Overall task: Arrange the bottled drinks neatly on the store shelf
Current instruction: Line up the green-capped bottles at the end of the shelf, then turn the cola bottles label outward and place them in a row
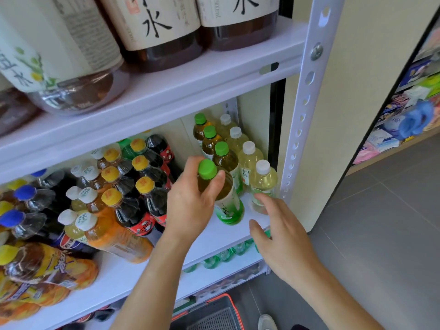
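Note:
My left hand grips a green-capped tea bottle by its neck; the bottle stands at the front of a row of green-capped bottles on the white middle shelf. To its right runs a row of white-capped pale yellow bottles. My right hand hovers open over the shelf's front right corner, its fingertips close to the front white-capped bottle; whether they touch it is unclear.
Yellow-capped dark bottles, orange drinks and blue-capped bottles crowd the shelf's left. Large labelled bottles stand on the shelf above. A white perforated upright bounds the right side. A red-rimmed basket sits on the floor below.

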### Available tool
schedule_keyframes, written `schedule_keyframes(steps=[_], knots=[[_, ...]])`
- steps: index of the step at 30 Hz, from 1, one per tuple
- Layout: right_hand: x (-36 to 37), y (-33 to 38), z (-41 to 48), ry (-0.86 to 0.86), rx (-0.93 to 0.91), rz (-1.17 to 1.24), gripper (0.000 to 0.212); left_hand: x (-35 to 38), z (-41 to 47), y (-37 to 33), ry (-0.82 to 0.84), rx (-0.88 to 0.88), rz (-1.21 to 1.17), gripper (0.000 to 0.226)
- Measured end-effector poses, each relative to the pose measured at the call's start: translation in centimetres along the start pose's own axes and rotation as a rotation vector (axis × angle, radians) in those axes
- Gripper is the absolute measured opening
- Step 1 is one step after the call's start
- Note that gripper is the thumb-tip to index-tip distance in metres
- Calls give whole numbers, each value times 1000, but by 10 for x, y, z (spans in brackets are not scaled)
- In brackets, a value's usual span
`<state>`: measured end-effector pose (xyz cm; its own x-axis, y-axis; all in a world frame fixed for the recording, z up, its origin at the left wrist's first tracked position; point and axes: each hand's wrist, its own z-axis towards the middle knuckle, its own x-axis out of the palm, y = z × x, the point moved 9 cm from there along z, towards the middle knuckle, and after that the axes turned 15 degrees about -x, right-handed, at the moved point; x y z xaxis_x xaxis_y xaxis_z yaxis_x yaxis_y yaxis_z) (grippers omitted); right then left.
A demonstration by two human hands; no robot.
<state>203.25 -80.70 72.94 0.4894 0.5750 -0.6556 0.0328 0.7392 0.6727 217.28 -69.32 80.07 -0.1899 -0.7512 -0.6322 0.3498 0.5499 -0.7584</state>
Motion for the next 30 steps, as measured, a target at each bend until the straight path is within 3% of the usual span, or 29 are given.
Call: schedule_keyframes(steps=[4,8,13,24,27,30], knots=[[-2,22,25,47,-150,-182,57,24,9,1,27,17,18,25],[7,17,45,118,-93,-283,66,49,11,-2,33,59,39,27],[15,3,57,172,-41,-346,73,68,16,14,27,-43,6,33],[11,0,65,126,-4,-378,67,61,19,12,95,-110,58,44],[9,2,63,108,-10,-369,69,16,3,0,-23,-1,94,34],[5,9,60,43,-56,-319,63,-51,-14,-8,-303,184,207,23]])
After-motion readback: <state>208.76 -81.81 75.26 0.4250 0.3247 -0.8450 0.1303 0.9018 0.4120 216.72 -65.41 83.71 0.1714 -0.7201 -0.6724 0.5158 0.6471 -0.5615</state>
